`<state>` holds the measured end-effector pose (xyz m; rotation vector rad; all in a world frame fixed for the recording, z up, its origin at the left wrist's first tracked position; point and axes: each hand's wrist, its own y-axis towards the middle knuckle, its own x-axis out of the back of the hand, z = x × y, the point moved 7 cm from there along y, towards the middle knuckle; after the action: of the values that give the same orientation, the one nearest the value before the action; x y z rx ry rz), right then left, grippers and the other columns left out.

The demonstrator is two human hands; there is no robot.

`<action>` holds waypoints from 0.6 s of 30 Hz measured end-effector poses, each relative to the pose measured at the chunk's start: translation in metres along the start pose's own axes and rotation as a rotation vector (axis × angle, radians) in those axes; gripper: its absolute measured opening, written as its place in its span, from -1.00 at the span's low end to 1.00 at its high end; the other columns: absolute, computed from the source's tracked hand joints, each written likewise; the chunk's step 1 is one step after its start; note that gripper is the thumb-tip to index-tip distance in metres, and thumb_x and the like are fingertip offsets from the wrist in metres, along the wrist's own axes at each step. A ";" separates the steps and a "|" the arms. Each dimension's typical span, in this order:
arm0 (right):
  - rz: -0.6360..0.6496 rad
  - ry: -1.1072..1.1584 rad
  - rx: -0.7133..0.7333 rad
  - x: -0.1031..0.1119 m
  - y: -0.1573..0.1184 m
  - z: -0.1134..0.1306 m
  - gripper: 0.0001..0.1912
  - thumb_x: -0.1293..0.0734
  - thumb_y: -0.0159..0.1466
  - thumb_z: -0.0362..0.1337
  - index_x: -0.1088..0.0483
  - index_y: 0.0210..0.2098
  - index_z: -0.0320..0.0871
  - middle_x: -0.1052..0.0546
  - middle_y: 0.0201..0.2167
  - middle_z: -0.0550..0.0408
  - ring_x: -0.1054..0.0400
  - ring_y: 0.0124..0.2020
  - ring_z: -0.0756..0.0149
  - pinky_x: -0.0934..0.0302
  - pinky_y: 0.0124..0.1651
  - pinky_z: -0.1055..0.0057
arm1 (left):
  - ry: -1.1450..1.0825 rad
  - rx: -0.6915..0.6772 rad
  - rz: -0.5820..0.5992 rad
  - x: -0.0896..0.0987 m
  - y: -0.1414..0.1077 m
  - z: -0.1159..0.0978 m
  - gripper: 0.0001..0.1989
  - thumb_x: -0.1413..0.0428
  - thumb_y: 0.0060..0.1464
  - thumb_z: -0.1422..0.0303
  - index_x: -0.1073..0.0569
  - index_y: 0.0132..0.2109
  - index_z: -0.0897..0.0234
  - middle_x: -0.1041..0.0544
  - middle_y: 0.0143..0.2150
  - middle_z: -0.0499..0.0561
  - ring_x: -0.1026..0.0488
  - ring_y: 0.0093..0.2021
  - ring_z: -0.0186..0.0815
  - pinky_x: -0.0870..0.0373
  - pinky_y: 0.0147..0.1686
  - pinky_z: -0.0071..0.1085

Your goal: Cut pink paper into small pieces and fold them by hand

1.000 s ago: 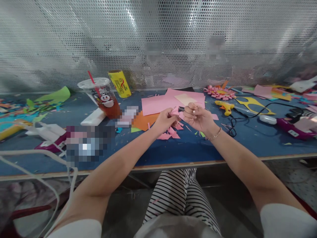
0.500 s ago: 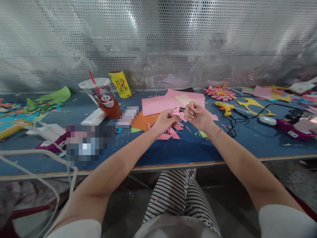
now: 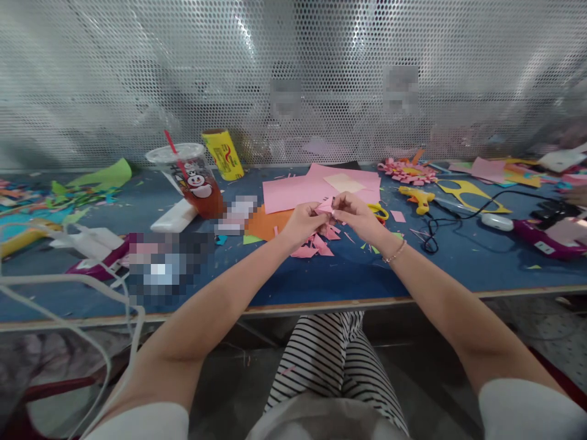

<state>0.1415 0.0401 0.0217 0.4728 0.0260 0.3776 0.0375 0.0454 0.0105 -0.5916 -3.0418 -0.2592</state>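
Note:
Between my hands is a small folded pink paper piece [image 3: 324, 206]. My left hand [image 3: 306, 223] pinches it from the left, and my right hand [image 3: 353, 212] grips its right side with closed fingertips. Just right of my right hand lie scissors with yellow handles [image 3: 380, 212], their blades hidden. Pink paper scraps [image 3: 315, 247] are scattered below my hands. Large pink sheets [image 3: 287, 192] lie behind them, with a cream piece [image 3: 343, 183] on top. An orange sheet [image 3: 266, 225] is partly under the pink one.
A drink cup [image 3: 197, 183] and a yellow roll [image 3: 223, 156] stand at the back left. On the right are a yellow glue gun [image 3: 417, 198] with a black cord, a pink fringed paper [image 3: 406, 171] and a yellow cut-out sheet [image 3: 472, 197]. White cables [image 3: 68, 280] cross the left.
My right hand has moved left and down to the pink piece and closed on it. The dark-bladed tool near its fingers is gone from there, and yellow scissor handles now show beside it.

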 end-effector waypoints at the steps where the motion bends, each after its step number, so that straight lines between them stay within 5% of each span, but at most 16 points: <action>1: -0.010 -0.033 0.000 0.000 0.000 0.000 -0.80 -0.33 0.07 -0.25 -0.19 -0.40 -0.14 -0.27 -0.47 0.22 -0.28 -0.46 0.47 -0.17 -0.37 0.43 | 0.014 0.004 -0.005 0.000 0.000 0.000 -0.97 -0.05 -0.15 0.50 -0.32 -0.45 0.38 -0.41 -0.61 -0.10 -0.27 -0.68 -0.56 -0.21 -0.66 -0.60; 12: -0.117 -0.395 0.042 0.015 0.003 0.004 -0.87 -0.27 0.13 -0.24 -0.24 -0.45 -0.16 -0.33 -0.53 0.17 -0.23 -0.53 0.45 -0.16 -0.45 0.43 | -0.229 0.069 0.074 -0.005 0.002 0.009 -0.81 -0.13 -0.08 0.31 -0.31 -0.39 0.35 -0.41 -0.60 -0.06 -0.42 -0.58 -0.40 -0.35 -0.54 -0.49; 18: -0.079 -0.676 0.320 0.011 -0.004 0.028 -0.90 -0.22 0.18 -0.31 -0.34 -0.45 -0.11 -0.37 -0.40 0.08 -0.25 -0.32 0.31 -0.18 -0.23 0.31 | -0.464 0.211 -0.019 0.003 0.004 0.015 -0.86 -0.11 -0.03 0.36 -0.38 -0.33 0.37 -0.49 -0.42 0.02 -0.43 -0.51 -0.47 -0.38 -0.42 -0.51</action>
<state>0.1559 0.0283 0.0457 0.8945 -0.5560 0.1205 0.0362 0.0527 -0.0034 -0.6904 -3.4479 0.2337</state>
